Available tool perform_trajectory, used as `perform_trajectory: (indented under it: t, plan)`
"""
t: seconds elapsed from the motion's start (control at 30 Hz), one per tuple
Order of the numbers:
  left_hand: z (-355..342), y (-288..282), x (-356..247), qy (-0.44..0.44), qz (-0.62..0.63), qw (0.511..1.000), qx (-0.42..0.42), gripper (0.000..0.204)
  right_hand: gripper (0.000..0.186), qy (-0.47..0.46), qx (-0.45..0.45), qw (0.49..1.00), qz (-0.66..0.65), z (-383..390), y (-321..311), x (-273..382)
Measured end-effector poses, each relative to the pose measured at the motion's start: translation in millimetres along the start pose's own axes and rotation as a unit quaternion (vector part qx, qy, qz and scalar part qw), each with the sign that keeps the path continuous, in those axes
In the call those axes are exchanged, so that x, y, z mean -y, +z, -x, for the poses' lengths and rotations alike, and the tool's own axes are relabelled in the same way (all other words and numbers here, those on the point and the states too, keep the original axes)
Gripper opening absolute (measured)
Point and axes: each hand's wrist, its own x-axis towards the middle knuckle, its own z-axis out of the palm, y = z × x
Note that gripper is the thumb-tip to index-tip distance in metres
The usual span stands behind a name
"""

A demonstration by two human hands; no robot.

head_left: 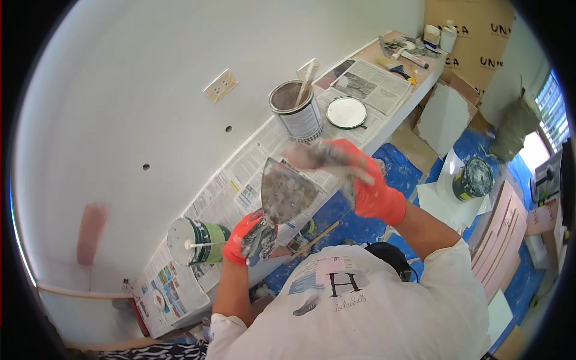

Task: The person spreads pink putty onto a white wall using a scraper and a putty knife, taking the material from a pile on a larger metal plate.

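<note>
Fingers of the left hand [255,241] curl round a wide scraper [290,191] sticking out past them, and the right hand [373,183] grips a blurry tool [357,173].

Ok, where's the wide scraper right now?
The scraper is mid-picture in the head view: in the left hand, its blade just left of the right hand.
</note>
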Motion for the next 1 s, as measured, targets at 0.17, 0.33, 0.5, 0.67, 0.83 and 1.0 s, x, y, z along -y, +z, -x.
perform_trajectory:
  t: [0.17,0.33,0.5,0.67,0.83,1.0]
  plan:
    - [18.1,20.2,-22.0,-0.013,-0.057,0.998,0.000,0.044,0.042,-0.114,0.189,0.967,0.126,-21.3,2.5,28.0]
    - [23.7,9.2,-14.5,-0.013,-0.058,0.998,0.009,0.055,0.044,-0.084,0.250,0.948,0.179,-20.6,-8.4,22.5]
    - [24.7,3.4,-4.0,-0.001,-0.025,0.999,0.020,0.053,0.054,-0.041,0.269,0.938,0.214,-7.7,-25.2,11.7]
    - [20.5,-3.9,12.9,0.036,0.107,0.990,0.084,0.041,0.062,0.019,0.287,0.920,0.268,16.0,-37.6,-7.5]
    - [-27.0,45.5,8.0,0.278,-0.368,0.864,-0.204,0.033,0.048,0.126,0.087,0.928,0.339,36.5,-32.5,-27.4]
    - [-47.5,71.9,38.7,0.312,-0.519,0.775,-0.182,0.039,0.043,0.028,0.020,0.919,0.393,30.6,16.9,-10.5]
